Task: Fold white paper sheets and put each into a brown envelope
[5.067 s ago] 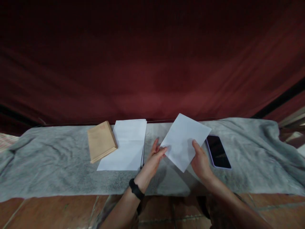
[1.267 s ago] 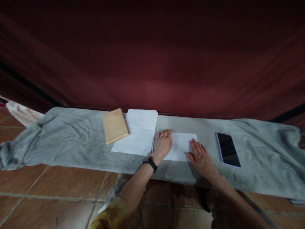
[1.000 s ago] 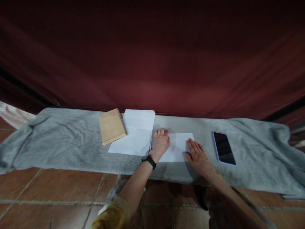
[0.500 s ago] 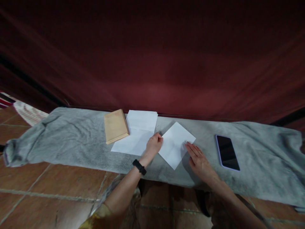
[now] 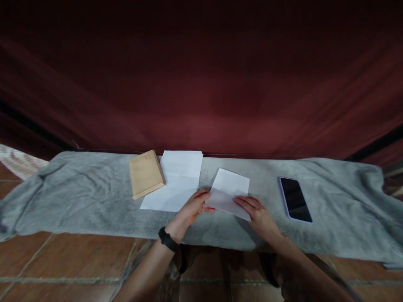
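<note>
now fingers [image 5: 204, 195] pinch folded paper [image 5: 231, 182]

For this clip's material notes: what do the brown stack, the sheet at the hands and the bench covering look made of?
Brown stack: probably matte kraft paper, given its flat tan surface and thin layered edges.
Sheet at the left hand and right hand: smooth white paper, thin and crisp-edged.
Covering: soft fabric, perhaps fleece, judging by its wrinkles and mottled grey nap.

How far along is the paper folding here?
Partway, apparently. Done: the open white sheets already show a crease. In hand: a smaller white paper, bent across, held by the left hand and touched by the right hand. Likely left: pressing that bend flat.
</note>
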Motion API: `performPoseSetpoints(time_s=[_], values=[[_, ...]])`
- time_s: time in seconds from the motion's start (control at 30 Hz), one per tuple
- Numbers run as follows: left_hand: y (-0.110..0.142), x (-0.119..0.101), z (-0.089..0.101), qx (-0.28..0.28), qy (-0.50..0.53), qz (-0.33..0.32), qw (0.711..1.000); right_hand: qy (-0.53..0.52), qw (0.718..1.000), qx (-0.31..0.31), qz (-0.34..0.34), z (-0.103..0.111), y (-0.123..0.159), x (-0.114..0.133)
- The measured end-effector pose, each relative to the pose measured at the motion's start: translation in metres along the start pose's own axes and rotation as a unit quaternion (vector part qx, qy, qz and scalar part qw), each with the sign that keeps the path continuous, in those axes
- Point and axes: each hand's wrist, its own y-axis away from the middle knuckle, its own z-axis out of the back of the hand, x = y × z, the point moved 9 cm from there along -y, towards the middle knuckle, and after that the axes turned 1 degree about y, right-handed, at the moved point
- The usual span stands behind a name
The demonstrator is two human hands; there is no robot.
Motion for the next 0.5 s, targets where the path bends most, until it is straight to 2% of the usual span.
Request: performPoseSetpoints(time_s=[0.13, 0.2, 0.33, 0.5], values=[[0.001, -0.024, 0.013, -0.028, -0.048, -0.101, 0.993, -0.108, 0.993, 0.002, -0.045, 0.004, -0.002, -0.014], [0.002, -0.031, 0.009, -0.005, -0.099, -0.135, 0.986, -0.154, 0.985, 0.0, -0.076, 0.007, -0.002, -0.022], [0.003, -0.022, -0.01, 0.059, -0.227, -0.147, 0.961, -0.217, 0.965, -0.009, -0.15, 0.008, -0.001, -0.037], [-0.008, -0.015, -0.02, 0.03, -0.266, -0.157, 0.951, -0.196, 0.961, -0.066, -0.181, 0.012, -0.001, -0.05]])
